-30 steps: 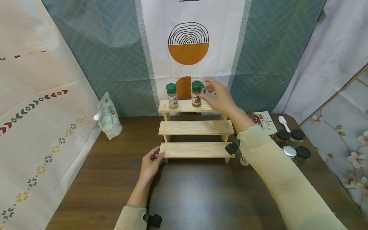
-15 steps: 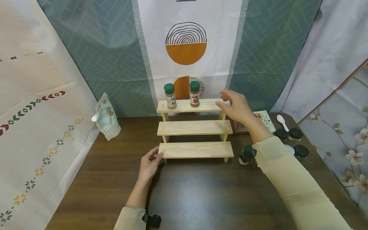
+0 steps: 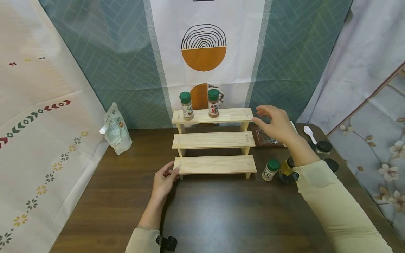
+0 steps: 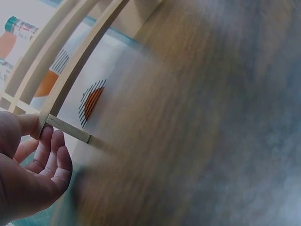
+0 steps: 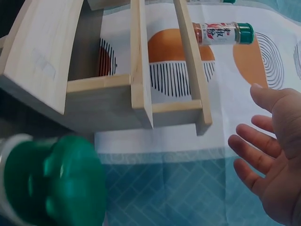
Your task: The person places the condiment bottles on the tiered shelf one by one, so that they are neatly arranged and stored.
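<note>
While the brown table (image 3: 221, 218) carries a 3-tier wooden rack (image 3: 213, 140) nr its back, L hand (image 3: 164, 180), grip narrow, pinches the rack's bottom L end; R hand (image 3: 276, 123), grip wide, hovers just beside its top R end; 2 green-capped btls (image 3: 213, 104) stand up top, 3rd btl (image 3: 270, 170) on table, R of rack.

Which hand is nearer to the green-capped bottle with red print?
Right. The right hand hovers right of the bottle; the left hand, lower-left, grips the lowest wooden step.
</note>
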The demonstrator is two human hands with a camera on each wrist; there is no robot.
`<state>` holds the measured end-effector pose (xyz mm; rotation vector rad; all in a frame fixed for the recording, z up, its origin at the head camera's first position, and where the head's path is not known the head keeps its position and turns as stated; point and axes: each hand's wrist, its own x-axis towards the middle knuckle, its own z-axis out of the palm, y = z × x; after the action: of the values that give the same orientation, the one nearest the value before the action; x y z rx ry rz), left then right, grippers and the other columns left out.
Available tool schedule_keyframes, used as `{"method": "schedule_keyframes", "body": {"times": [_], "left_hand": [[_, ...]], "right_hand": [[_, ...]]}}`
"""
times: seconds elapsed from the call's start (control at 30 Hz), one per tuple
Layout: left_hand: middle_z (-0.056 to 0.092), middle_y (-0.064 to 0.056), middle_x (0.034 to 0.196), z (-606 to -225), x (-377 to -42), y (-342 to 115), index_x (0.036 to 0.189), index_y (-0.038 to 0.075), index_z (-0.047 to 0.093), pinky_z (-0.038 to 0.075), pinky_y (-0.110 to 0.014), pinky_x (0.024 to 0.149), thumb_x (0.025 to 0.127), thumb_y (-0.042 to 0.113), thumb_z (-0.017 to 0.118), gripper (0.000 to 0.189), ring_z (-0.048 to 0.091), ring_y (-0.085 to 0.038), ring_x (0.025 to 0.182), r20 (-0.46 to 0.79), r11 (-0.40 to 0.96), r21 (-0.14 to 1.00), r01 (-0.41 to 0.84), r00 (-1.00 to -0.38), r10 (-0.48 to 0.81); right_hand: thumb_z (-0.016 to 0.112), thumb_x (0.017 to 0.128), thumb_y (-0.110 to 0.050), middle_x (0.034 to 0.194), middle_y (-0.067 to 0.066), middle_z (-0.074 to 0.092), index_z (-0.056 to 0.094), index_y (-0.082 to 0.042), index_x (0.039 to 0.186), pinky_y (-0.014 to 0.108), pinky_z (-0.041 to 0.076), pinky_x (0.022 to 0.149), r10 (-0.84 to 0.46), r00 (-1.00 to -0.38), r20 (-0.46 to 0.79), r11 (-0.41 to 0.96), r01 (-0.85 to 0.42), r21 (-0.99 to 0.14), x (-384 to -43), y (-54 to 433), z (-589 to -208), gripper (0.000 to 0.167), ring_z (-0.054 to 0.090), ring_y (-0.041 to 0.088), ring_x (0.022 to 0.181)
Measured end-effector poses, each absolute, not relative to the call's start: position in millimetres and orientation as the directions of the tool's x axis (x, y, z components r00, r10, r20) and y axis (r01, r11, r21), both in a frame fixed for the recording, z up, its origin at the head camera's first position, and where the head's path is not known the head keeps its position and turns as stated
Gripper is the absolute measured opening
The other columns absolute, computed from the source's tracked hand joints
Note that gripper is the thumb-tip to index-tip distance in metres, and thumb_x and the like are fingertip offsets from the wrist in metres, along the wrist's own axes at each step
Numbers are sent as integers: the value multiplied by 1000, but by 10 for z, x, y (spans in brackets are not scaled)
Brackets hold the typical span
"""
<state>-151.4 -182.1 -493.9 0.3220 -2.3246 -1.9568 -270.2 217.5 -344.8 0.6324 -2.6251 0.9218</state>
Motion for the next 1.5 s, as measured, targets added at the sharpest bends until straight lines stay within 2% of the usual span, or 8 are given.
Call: {"method": "schedule_keyframes", "body": {"times": [0.37, 0.53, 0.67, 0.83, 1.0, 1.2, 1.5], "left_hand": [[66, -14, 88, -4950, -1511, -1816, 139, 0, 59, 55, -25, 69, 99, 11, 67, 42, 66, -26, 80, -56, 175, 980, -97, -973, -226], [65, -14, 85, -4964, -1516, -1811, 138, -1, 59, 55, -25, 68, 99, 10, 67, 41, 66, -24, 77, -43, 180, 980, -87, -971, -234], [66, -14, 85, -4970, -1521, -1815, 138, -2, 59, 55, -25, 68, 99, 10, 67, 41, 66, -24, 77, -40, 181, 980, -85, -971, -235], [65, -12, 83, -4963, -1522, -1817, 137, 0, 60, 56, -25, 68, 99, 10, 68, 41, 66, -24, 77, -46, 177, 980, -90, -971, -236], [65, -12, 84, -4960, -1524, -1817, 138, 0, 60, 55, -24, 68, 99, 11, 67, 41, 66, -21, 76, -47, 180, 980, -90, -972, -231], [66, -14, 85, -4965, -1528, -1814, 137, -1, 60, 55, -24, 68, 99, 10, 68, 41, 66, -22, 77, -48, 176, 980, -91, -971, -235], [66, -11, 85, -4961, -1530, -1813, 138, 2, 60, 56, -25, 69, 99, 11, 68, 41, 67, -25, 79, -59, 174, 979, -103, -969, -238]], "right_hand": [[67, 100, -30, 129, 23, 63, 57, -2, 139, 61, 50, 92, -255, -899, 356, 735, -419, -534, -2535, 2496, -3460, 49, 61, 42, 116], [65, 101, -34, 133, 24, 61, 56, -2, 140, 63, 45, 98, -222, -923, 314, 740, -369, -562, -2460, 2659, -3480, 51, 57, 42, 119], [66, 101, -31, 131, 25, 61, 55, 0, 139, 63, 42, 99, -220, -920, 324, 750, -372, -547, -2421, 2791, -3502, 51, 58, 42, 116], [67, 100, -29, 132, 28, 60, 56, 2, 138, 65, 44, 93, -217, -918, 332, 767, -371, -524, -2415, 2960, -3548, 50, 59, 46, 113], [67, 100, -26, 126, 32, 61, 57, 6, 133, 65, 46, 90, -212, -913, 347, 767, -376, -520, -2400, 3164, -3650, 47, 59, 50, 110], [69, 98, -20, 117, 30, 65, 61, 6, 127, 61, 47, 82, -199, -902, 384, 807, -373, -458, -2388, 3392, -3792, 40, 61, 46, 100], [67, 99, -22, 113, 35, 63, 61, 12, 124, 64, 47, 80, -198, -923, 331, 841, -333, -426, -2300, 3596, -3885, 43, 63, 51, 96]]}}
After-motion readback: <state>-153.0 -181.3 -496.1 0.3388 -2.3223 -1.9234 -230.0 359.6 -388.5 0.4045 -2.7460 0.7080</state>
